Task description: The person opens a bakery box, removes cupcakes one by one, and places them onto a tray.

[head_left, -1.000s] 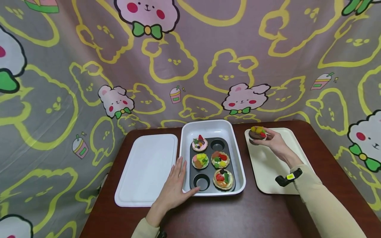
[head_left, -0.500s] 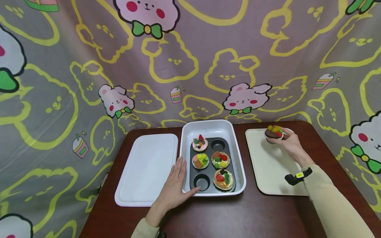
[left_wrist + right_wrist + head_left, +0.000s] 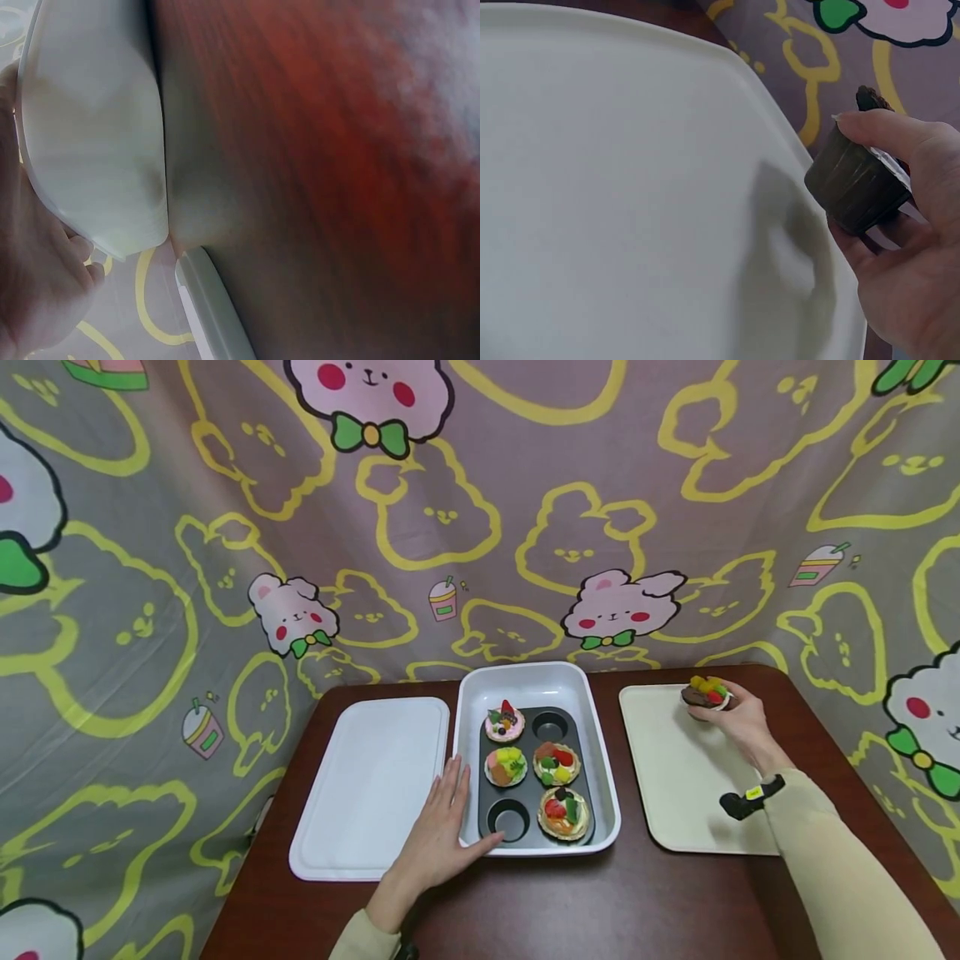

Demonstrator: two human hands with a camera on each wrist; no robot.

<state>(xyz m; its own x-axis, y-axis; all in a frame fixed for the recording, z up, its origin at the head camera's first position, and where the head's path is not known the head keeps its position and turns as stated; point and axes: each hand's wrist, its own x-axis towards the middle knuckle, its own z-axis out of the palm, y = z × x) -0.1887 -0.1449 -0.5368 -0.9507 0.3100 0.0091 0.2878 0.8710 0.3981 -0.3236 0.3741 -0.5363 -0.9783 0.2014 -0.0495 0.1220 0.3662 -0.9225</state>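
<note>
My right hand (image 3: 742,722) grips a chocolate cupcake (image 3: 705,693) topped with yellow, red and green fruit. In the right wrist view the dark ridged cup (image 3: 851,184) is tilted between thumb and fingers, above the cream tray (image 3: 693,793) near its far edge. My left hand (image 3: 435,843) lies with straight, spread fingers on the left front corner of a deep white pan (image 3: 468,685). Inside that pan is a dark muffin tin (image 3: 525,814). Fruit tarts, such as a pink one (image 3: 504,724), fill several of its cups; the back right and front left cups hold nothing.
To the left of the pan lies a flat white tray or lid (image 3: 371,789). All stand on a dark brown table (image 3: 600,902), with a patterned cloth (image 3: 465,527) hanging behind and at both sides.
My right hand has carried the cupcake to the right over the cream tray, from its far left corner toward the far right. The left hand has stayed in place.
</note>
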